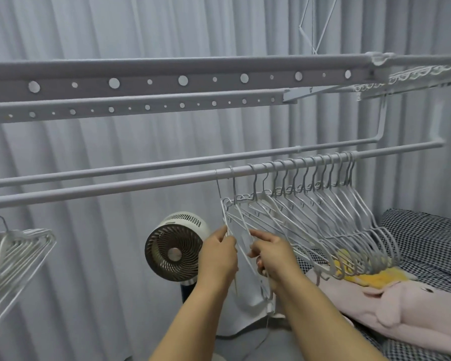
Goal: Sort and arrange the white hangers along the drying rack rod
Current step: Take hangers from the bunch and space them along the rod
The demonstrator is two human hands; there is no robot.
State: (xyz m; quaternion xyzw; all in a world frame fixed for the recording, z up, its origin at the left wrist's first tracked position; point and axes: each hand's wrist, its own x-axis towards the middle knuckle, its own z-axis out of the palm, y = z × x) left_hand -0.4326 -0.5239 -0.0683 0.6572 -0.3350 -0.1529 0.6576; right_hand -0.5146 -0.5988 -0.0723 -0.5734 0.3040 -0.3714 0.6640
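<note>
The white hangers you are sorting hang in a packed row on the near rod, hooks crowded toward its right end, at about two o'clock from your hands. The two leftmost hooks sit a little apart from the rest, and those are the hangers you have hold of. Your left hand pinches the lower arm of the outermost one; your right hand has its fingers curled round the arm of its neighbour, just beside.

To do this step well, I judge you should draw the two apart low down first, so the shoulders unhook from one another, then slide each hook along the rod rather than lifting it. Keep the pull level with the rod; a downward tug may twist the hook and snag the next hanger at three o'clock. Space them evenly as you go left.

A second bunch of hangers hangs at nine o'clock, far along the same rod. Between your arms and that bunch, at about ten o'clock and lower, stands a round fan. At four o'clock a pink plush toy lies on checked bedding.
</note>
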